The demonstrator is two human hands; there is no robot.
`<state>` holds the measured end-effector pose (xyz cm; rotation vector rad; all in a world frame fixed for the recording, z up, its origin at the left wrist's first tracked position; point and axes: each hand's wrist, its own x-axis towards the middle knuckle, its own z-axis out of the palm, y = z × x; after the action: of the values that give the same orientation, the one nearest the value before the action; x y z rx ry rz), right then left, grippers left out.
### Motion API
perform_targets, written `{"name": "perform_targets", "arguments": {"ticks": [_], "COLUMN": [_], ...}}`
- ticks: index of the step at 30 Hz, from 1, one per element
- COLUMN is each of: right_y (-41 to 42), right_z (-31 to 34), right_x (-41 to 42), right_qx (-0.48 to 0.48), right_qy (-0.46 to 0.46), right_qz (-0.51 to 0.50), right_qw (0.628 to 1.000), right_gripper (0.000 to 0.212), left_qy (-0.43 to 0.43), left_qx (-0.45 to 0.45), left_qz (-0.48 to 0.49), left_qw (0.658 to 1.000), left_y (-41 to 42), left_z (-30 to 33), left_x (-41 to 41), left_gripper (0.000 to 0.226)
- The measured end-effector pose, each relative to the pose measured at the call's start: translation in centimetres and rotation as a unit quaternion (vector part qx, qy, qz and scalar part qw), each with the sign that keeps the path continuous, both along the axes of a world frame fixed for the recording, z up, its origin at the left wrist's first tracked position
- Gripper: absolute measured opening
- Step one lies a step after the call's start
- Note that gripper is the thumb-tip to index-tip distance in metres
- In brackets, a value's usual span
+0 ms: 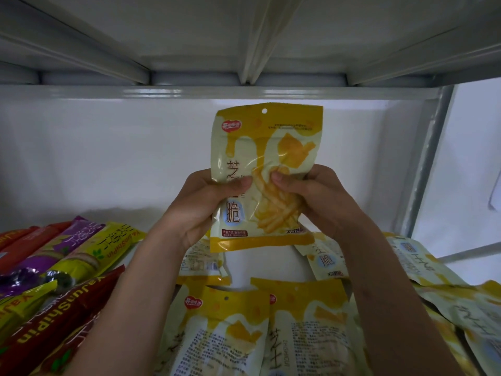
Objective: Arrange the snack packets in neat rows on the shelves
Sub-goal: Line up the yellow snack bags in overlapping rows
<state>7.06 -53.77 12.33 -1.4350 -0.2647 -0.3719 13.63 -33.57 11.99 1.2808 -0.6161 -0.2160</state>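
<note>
From the head camera, a yellow snack packet (267,177) is held upright in mid-air above the white shelf (260,267), in front of the shelf's white back wall. The left hand (206,204) grips its left edge, thumb pressed on the front, and the right hand (311,196) pinches the right side, thumb on the clear window showing the sticks. Below, more yellow packets (306,321) lie flat and overlapping on the shelf, some face down. At the left lie long tube packets (54,267) in red, purple and yellow, side by side
</note>
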Motion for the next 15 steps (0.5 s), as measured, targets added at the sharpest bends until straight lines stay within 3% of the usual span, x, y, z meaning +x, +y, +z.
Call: {"name": "perform_targets", "arguments": {"ticks": [4,10,13,15], "right_y": [0.38,0.38,0.02,-0.05], "right_z": [0.19,-0.30,-0.15,-0.05], "right_x": [-0.14,0.65,0.48,0.29], "right_qx": [0.011,0.020,0.010,0.008], "right_qy": [-0.011,-0.026,-0.028,-0.026], "right_qz": [0.030,-0.114,-0.111,-0.083], "right_qw": [0.999,0.993,0.993,0.996], "right_gripper": [0.048,0.025,0.023,0.029], "left_qy": [0.004,0.004,0.029,0.028], "left_qx": [-0.003,0.032,-0.029,-0.061], "left_qz": [0.008,-0.025,-0.035,-0.005], "left_qw": [1.000,0.999,0.999,0.998], "left_y": [0.11,-0.01,-0.26,-0.30], "left_z": [-0.13,0.10,0.41,0.53], "left_x": [0.06,-0.34,-0.53,-0.60], "left_gripper": [0.044,0.043,0.045,0.034]}}
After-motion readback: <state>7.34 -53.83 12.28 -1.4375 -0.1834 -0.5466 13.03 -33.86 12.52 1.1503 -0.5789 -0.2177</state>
